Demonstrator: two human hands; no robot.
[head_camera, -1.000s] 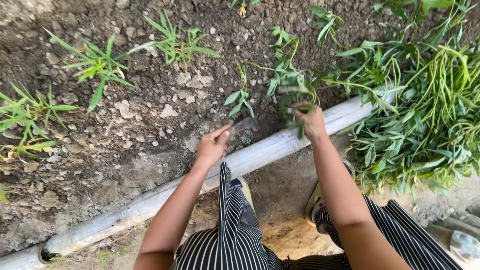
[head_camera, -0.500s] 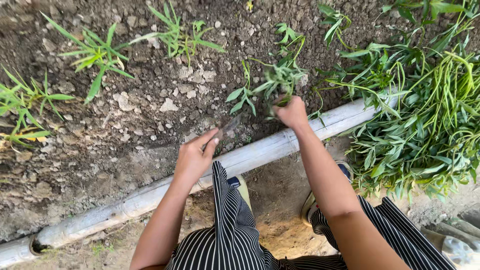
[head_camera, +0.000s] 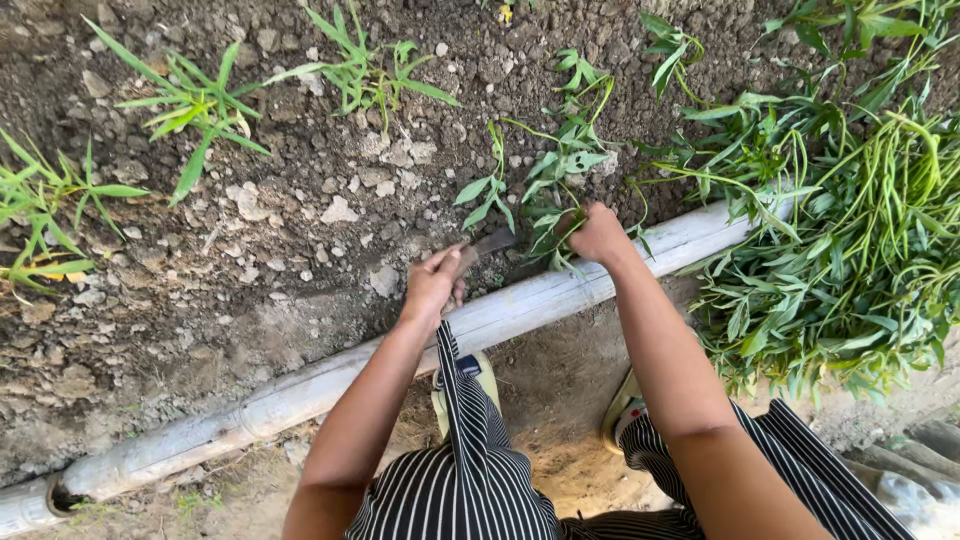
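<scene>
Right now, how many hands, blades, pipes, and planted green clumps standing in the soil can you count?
Bare hands: 2, left hand, right hand
Dark flat metal blade: 1, in the left hand
Long pale pipe: 1
Planted green clumps: 4
Total: 8

Place: I see an outdoor garden bed | cloddy soil (head_camera: 300, 200) far, bamboo edging pole (head_camera: 300, 390) near, cut greens (head_camera: 850, 250) right.

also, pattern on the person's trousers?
The trousers are black with thin white stripes, seen clearly in the head view.
</scene>
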